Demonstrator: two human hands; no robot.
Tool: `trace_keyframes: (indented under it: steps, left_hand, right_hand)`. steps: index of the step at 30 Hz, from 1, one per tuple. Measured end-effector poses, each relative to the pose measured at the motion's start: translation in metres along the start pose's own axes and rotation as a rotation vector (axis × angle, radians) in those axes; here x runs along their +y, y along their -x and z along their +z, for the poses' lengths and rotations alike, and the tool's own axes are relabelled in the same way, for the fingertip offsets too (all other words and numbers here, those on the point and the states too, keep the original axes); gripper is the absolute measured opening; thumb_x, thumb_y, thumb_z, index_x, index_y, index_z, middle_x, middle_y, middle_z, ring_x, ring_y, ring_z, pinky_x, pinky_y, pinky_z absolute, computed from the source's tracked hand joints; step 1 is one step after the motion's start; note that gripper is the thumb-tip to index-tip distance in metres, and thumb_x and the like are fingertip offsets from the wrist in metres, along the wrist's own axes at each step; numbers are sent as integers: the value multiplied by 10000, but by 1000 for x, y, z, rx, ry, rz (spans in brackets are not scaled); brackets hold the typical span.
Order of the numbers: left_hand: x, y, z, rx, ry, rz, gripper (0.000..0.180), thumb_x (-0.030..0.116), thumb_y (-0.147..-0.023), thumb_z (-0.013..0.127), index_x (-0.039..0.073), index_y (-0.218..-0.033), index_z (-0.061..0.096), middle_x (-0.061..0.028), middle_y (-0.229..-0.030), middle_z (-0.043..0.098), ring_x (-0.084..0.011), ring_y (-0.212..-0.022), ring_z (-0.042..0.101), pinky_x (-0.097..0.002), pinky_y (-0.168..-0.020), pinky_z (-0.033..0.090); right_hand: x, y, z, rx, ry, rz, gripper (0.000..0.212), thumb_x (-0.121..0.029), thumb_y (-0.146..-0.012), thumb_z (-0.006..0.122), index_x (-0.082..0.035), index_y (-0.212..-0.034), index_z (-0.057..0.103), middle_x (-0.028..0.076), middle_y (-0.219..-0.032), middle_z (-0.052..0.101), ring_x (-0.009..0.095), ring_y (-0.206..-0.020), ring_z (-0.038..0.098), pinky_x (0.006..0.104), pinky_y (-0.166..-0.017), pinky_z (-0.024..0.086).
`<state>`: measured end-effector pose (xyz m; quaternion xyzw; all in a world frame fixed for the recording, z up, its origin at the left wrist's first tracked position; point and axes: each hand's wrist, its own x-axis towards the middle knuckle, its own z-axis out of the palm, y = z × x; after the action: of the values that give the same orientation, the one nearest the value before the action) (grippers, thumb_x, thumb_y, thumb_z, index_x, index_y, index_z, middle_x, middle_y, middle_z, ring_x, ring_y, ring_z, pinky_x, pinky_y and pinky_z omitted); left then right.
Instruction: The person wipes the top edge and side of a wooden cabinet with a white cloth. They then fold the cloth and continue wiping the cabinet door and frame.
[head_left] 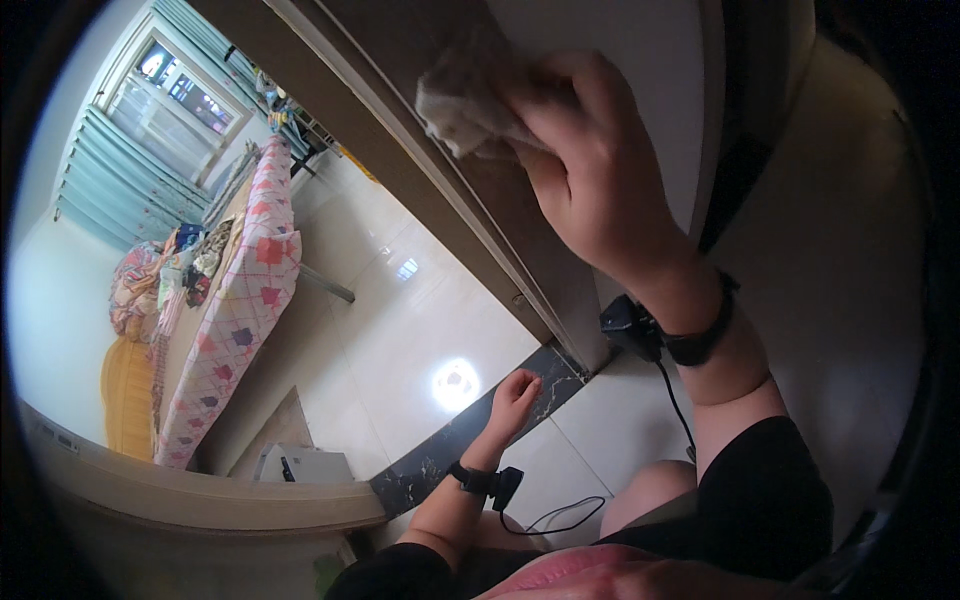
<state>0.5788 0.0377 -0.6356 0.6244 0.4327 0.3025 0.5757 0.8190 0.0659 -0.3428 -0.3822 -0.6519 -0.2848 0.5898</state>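
My right hand (590, 150) is raised high, with its fingers closed round a crumpled white cloth (465, 100). The cloth rests against the brown door frame (500, 215), and its upper part lies in shadow. Part of my fingers is hidden behind the cloth and the back of my hand. Low down, my left hand (514, 398) hovers above the dark stone threshold (425, 460), its fingers curled in and nothing showing in them. Each wrist wears a black strap with a small black box, and a cable runs from each box.
Through the doorway stands a bed (235, 330) with a pink-and-white patterned cover and piled clothes. Teal curtains (125, 185) hang by a window beyond it. A pale box (305, 464) sits on the glossy tiled floor (350, 290) near the doorway. My bent knees are close below my arms.
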Motion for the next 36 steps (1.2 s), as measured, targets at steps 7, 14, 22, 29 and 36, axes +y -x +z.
trace_keyframes:
  steps: [7, 14, 22, 29, 36]
  left_hand:
    - [6, 9, -2, -26, -154, -27, 156, 160, -937, 546, 15, -883, 537, -2, -735, 526, -73, -687, 490, -231, -623, 419]
    - [20, 9, 1, -88, -432, 5, 179, 176, -913, 566, -3, -922, 568, -89, -784, 574, -160, -722, 546, -288, -666, 464]
    - [29, 15, -9, -43, -454, 14, 162, 153, -929, 560, -3, -946, 601, -38, -807, 597, -126, -751, 542, -272, -696, 447]
    - [18, 36, -14, -53, -326, -73, 155, 140, -913, 580, -10, -949, 595, -66, -812, 616, -129, -763, 557, -261, -717, 460]
    - [23, 47, -26, -156, -414, -200, 151, 116, -907, 584, -24, -961, 599, -59, -860, 617, -134, -799, 557, -264, -747, 452]
  right_hand:
    - [-18, 134, 8, -188, -5, 120, 326, -48, -775, 648, -40, -1100, 627, 140, -1087, 521, 305, -962, 535, 395, -781, 452]
    - [9, 322, 4, -600, -165, 375, 246, -49, -800, 618, -11, -1043, 610, 162, -998, 565, 353, -898, 550, 426, -798, 460]
    - [2, 81, 18, 150, -166, 269, 308, -129, -890, 612, -62, -1186, 564, 126, -1084, 529, 229, -963, 549, 324, -790, 483]
    - [-20, 209, 82, 393, 184, 453, 378, -167, -898, 581, -82, -1264, 539, 124, -1143, 507, 231, -1009, 499, 334, -824, 454]
    - [-59, 421, 139, 324, 80, 1269, 474, -200, -909, 455, -39, -1351, 394, 233, -1237, 400, 371, -1160, 412, 492, -1013, 333]
